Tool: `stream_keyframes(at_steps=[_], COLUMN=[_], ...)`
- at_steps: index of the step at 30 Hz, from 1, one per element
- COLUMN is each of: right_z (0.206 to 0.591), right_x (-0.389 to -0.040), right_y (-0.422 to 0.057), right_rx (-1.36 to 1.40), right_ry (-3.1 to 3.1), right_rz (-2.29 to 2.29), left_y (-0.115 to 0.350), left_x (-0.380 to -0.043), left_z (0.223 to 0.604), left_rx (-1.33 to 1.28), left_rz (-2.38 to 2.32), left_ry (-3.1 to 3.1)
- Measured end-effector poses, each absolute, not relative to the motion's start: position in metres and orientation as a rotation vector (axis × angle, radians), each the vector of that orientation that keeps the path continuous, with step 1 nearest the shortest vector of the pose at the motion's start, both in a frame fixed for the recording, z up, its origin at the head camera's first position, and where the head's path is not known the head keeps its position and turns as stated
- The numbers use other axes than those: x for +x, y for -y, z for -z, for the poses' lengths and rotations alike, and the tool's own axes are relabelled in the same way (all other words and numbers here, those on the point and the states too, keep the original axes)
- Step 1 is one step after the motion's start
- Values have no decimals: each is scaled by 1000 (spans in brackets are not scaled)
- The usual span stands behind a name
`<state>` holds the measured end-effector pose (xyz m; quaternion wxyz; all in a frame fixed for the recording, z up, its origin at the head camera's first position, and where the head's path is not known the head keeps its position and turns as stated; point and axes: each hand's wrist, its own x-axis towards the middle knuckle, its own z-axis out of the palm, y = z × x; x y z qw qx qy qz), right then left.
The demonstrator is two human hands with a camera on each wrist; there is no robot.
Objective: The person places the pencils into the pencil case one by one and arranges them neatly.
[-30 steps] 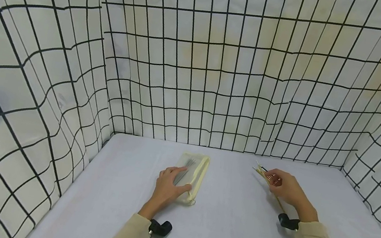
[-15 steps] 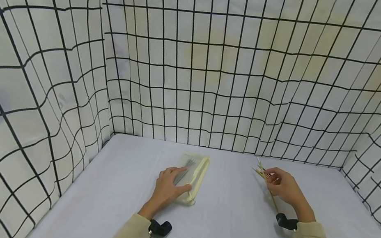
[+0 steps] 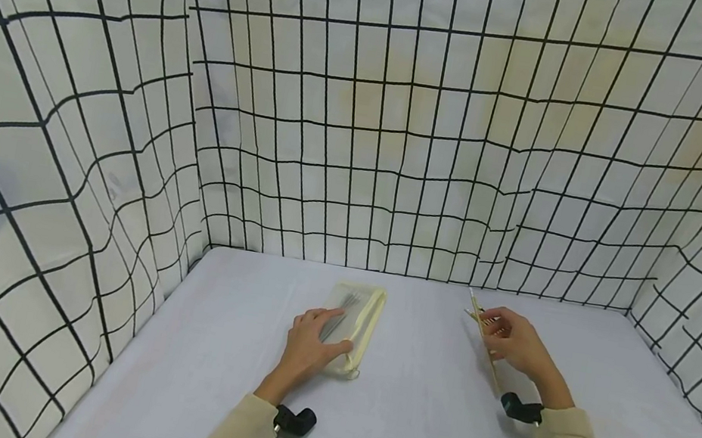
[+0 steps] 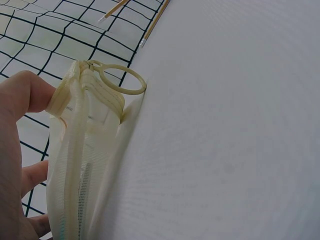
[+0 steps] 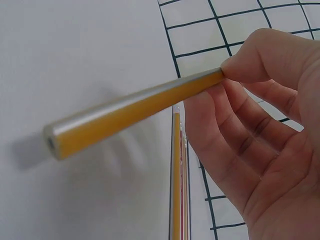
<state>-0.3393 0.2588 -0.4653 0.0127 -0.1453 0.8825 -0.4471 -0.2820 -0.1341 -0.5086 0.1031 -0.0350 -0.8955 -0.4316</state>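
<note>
On the left half of the table, my left hand [image 3: 309, 344] grips a pale yellow mesh zipper pouch [image 3: 365, 325], thumb on one side and fingers on the other. Greyish slim shapes show through the mesh. The left wrist view shows its zipper edge and a ring-shaped pull [image 4: 131, 91]. My right hand [image 3: 522, 347] pinches a yellow-and-silver striped pencil [image 5: 125, 112] between thumb and forefinger, its flat end toward the wrist camera and its white-tipped end pointing away. Several more pencils [image 5: 176, 170] lie side by side on the table just beyond and below that hand, mostly hidden by it in the head view.
A white cloth covers the table [image 3: 401, 426]. White walls with a black grid [image 3: 349, 142] rise at the back and both sides. Small black cameras [image 3: 296, 420] sit at both wrists.
The pencil in my right hand has lifted apart from the others and swung to a steeper angle. That hand has shifted slightly left. The left hand and pouch have stayed put.
</note>
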Motion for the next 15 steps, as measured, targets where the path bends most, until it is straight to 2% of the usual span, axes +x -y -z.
stream_keyframes(at_steps=[15], right_z=[468], right_x=[-339], right_y=[-239], right_rx=[-412], right_ry=[-2667], right_rz=[1486], left_y=[135], left_x=[-282], left_z=[509], left_rx=[-103], left_rz=[1278], left_ry=[2649])
